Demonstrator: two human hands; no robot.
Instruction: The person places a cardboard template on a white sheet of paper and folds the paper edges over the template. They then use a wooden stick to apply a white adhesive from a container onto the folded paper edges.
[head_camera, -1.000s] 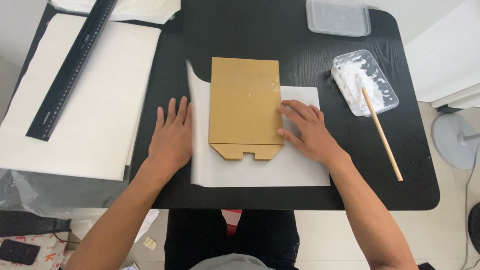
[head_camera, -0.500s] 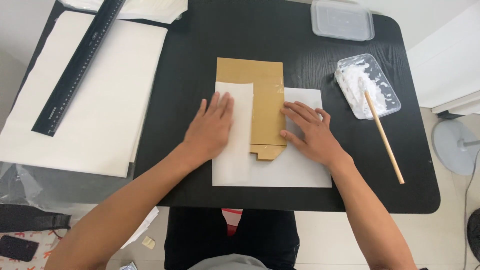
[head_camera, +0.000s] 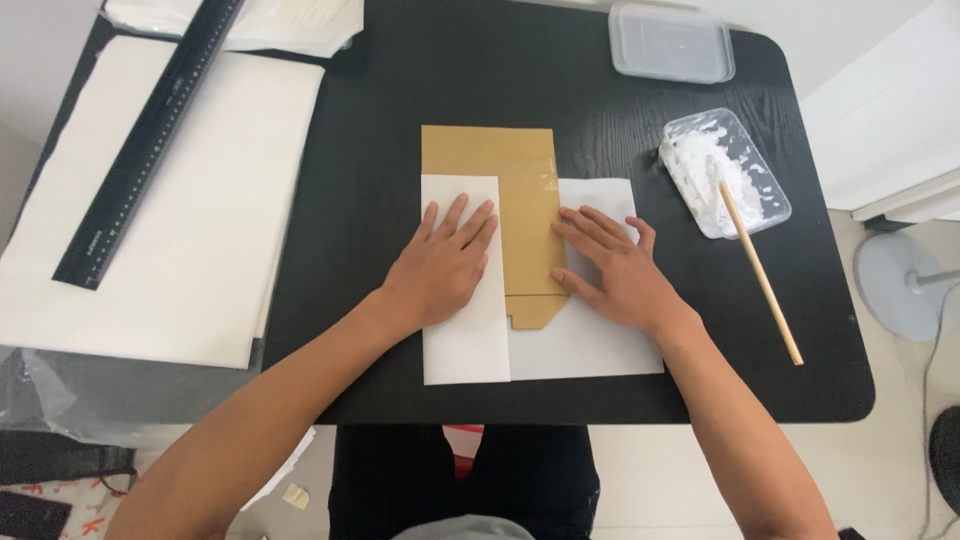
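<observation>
Brown cardboard piece (head_camera: 510, 190) is lying flat mid-desk on a white paper sheet (head_camera: 590, 340), whose left part is folded over the cardboard's left side. I'm pressing my left hand (head_camera: 445, 265) flat on that folded flap, fingers spread, gripping nothing. My right hand (head_camera: 610, 270) is lying open across cardboard edge and paper. On the black desk (head_camera: 400, 100): tray of white paste (head_camera: 725, 170) with wooden stick (head_camera: 760, 275) right, clear lid (head_camera: 670, 42) above, ruler (head_camera: 150, 140) on white sheets (head_camera: 200, 250) left.
</observation>
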